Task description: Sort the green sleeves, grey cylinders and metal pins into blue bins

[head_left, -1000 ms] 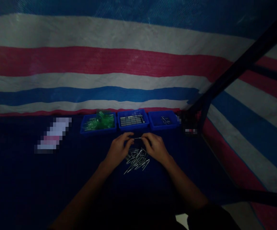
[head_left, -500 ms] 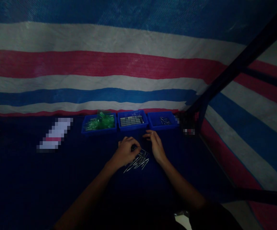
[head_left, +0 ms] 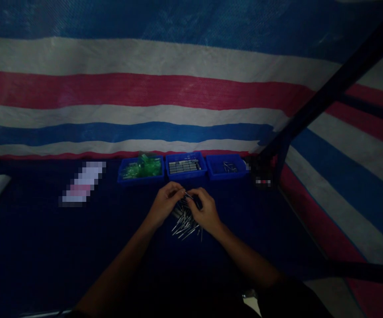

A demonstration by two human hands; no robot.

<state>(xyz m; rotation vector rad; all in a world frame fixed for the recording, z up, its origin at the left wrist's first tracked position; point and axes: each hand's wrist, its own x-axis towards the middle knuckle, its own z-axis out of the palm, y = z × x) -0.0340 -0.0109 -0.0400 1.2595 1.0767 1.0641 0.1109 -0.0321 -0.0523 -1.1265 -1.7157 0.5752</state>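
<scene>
My left hand point(head_left: 165, 203) and my right hand point(head_left: 206, 211) meet over the dark blue tabletop. Between their fingertips is a thin, shiny metal rod point(head_left: 188, 195), pinched from both sides. Just below and partly under my fingers lies a loose pile of similar thin metal rods point(head_left: 185, 226), pointing in many directions. In the dim light the rod's exact kind cannot be made out, and its ends are partly covered by my fingers.
Three blue bins stand along the back: a left bin point(head_left: 140, 180) with green plastic, a middle bin point(head_left: 187, 176) with rows of grey pieces, a right bin point(head_left: 226, 176) with a few metal rods. A pixelated sheet point(head_left: 84, 181) lies left. A dark frame post point(head_left: 305, 112) slants at right.
My right hand has come left and nearer, from beside the bins to my left hand, and its fingers have closed. Both hands now pinch a rod above the pile.
</scene>
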